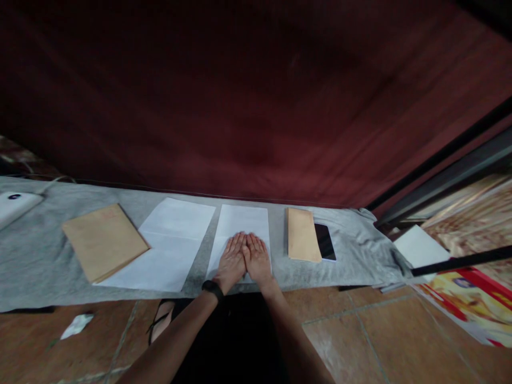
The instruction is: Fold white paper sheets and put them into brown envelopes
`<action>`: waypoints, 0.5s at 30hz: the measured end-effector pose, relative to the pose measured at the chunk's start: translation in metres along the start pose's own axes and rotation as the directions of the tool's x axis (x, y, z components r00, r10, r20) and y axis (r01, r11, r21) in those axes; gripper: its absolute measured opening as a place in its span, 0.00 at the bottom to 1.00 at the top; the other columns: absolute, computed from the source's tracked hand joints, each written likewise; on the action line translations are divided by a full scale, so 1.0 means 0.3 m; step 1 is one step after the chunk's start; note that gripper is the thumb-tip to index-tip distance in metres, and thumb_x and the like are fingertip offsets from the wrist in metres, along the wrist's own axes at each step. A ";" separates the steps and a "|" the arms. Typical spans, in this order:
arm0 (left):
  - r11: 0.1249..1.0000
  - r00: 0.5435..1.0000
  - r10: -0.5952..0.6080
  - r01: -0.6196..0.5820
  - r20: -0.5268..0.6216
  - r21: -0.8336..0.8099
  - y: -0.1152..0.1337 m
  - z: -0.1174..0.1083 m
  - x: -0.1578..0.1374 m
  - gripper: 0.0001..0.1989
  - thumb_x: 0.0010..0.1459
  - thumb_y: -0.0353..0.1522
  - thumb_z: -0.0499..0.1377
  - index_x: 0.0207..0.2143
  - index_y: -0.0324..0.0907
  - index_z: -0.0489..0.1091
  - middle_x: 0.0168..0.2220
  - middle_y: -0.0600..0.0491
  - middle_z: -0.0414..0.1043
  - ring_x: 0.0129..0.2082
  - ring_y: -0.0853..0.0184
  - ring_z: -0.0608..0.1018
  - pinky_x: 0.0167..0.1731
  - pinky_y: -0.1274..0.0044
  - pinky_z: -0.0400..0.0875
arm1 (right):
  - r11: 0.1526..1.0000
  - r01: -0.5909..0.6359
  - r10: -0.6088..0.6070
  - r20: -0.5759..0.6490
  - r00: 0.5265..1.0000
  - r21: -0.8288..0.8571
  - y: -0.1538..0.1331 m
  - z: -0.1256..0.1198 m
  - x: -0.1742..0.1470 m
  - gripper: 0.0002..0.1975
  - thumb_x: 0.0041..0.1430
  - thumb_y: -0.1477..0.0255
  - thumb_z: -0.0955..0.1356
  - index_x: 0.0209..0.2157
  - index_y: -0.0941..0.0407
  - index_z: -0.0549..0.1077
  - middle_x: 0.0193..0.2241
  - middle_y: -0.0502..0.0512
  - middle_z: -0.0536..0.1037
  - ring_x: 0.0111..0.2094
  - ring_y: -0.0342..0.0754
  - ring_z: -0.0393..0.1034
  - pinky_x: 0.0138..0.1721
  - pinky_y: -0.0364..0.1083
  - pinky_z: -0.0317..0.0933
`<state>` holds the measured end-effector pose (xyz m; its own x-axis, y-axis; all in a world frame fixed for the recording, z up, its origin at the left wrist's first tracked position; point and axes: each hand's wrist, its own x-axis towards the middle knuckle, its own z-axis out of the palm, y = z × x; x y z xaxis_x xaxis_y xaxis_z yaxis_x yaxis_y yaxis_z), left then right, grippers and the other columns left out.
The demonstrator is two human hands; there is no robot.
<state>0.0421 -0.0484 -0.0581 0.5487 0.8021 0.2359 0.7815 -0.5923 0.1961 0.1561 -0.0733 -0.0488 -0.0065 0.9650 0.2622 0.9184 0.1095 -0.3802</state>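
Observation:
A white sheet of paper [244, 218] lies on the grey cloth in front of me. My left hand [233, 257] rests flat on it, fingers stretched out; a black band circles that wrist. Right beside it, touching along the thumbs, my right hand [257, 258] also lies flat on the paper. Both hands cover the lower middle of the sheet. To the left are more white sheets [176, 229] with a crease across them, partly under a stack of brown envelopes [106, 240]. On the right sits a smaller stack of brown envelopes [303, 234].
A dark phone [325, 242] lies partly under the right envelopes. The grey cloth [360, 256] covers a long narrow surface before a dark red curtain [240, 106]. A white device [18, 208] with a cable is far left. A colourful box [472, 304] stands right.

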 end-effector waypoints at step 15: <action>0.961 0.955 -0.265 0.272 -0.136 0.040 -0.169 -0.022 -0.059 0.31 0.67 0.36 0.42 0.67 0.26 0.53 0.67 0.34 0.55 0.69 0.53 0.57 0.66 0.59 0.53 | 0.983 -0.100 0.082 -0.119 0.989 -0.152 0.130 -0.004 -0.058 0.27 0.73 0.64 0.57 0.67 0.64 0.58 0.65 0.67 0.62 0.67 0.56 0.55 0.66 0.58 0.50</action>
<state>-0.0091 -0.0330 -0.0659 0.2766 0.9121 0.3026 0.9127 -0.3479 0.2143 0.1924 -0.0861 -0.0672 0.1160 0.9353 0.3342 0.9640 -0.0249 -0.2648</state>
